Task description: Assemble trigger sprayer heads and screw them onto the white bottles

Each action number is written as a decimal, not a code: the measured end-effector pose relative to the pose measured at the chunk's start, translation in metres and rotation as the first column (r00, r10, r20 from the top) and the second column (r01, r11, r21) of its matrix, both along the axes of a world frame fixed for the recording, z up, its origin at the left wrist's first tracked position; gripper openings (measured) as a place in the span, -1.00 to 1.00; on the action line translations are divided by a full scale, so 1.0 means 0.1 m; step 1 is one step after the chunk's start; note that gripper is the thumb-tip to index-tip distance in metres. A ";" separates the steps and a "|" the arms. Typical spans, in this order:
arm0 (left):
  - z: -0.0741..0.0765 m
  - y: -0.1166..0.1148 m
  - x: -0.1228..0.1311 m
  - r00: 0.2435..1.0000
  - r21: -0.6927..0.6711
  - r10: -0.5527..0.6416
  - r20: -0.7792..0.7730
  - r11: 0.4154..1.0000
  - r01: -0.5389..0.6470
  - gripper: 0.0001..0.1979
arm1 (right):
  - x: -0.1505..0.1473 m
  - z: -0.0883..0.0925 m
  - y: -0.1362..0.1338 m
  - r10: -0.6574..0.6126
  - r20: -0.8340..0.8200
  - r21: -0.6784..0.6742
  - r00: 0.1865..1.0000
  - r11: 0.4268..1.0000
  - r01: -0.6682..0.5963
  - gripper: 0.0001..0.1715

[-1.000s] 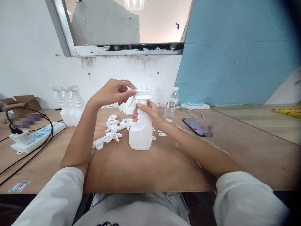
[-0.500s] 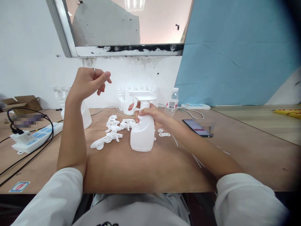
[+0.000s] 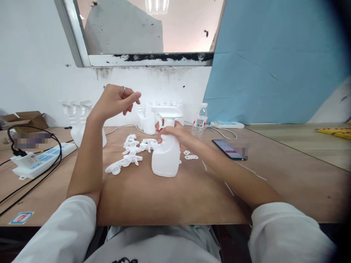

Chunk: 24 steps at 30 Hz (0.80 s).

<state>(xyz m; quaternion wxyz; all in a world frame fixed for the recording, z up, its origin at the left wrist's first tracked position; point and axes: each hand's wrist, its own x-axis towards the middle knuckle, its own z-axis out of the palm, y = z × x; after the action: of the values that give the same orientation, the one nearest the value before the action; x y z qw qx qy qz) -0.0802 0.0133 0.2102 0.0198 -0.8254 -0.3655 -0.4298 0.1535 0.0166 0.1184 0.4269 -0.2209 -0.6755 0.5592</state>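
A white spray bottle (image 3: 165,155) with its trigger head on top stands upright on the wooden table (image 3: 170,193). My right hand (image 3: 175,133) is wrapped round its neck and shoulder. My left hand (image 3: 116,100) is raised in the air to the left of the trigger head, fingers loosely curled, holding nothing and touching nothing. A heap of loose white trigger heads (image 3: 128,155) lies just left of the bottle. A few small white rings (image 3: 190,156) lie to its right.
Assembled white spray bottles stand at the back left (image 3: 78,118) and behind the held one (image 3: 149,118). A small water bottle (image 3: 199,125), a phone (image 3: 229,149), power strips (image 3: 41,160) with black cables and a cardboard box (image 3: 24,118) also sit on the table.
My left hand let go of the trigger head, lifted up and left, then came part of the way back toward the bottle. My right hand kept its grip on the bottle.
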 end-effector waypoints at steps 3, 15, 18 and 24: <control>-0.02 -0.05 0.15 0.999 -0.032 -0.045 -0.015 0.998 0.045 -0.58 | -0.01 0.01 -0.01 0.000 -0.006 0.012 1.000 1.000 0.000 -0.81; -0.09 -0.12 0.44 0.992 -0.118 -0.123 0.007 0.985 0.122 -0.70 | 0.05 -0.03 0.11 0.078 0.139 0.147 0.987 0.984 -0.099 -0.39; -0.01 -0.14 0.29 0.992 -0.096 0.011 0.125 0.995 0.001 -0.71 | 0.09 -0.09 0.21 0.081 0.277 0.252 0.958 0.955 -0.154 -0.15; 0.11 0.01 -0.16 0.852 -0.076 0.346 0.394 0.935 -0.345 -0.71 | 0.19 -0.23 0.36 -0.013 0.768 0.307 0.640 0.885 -0.349 -0.10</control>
<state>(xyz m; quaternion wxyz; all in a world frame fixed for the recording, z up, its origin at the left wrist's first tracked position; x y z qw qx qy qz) -0.0961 0.0148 0.2214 0.0204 -0.6405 -0.5046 -0.5786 0.1723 0.0523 0.0953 0.0909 -0.2670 -0.9137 0.2925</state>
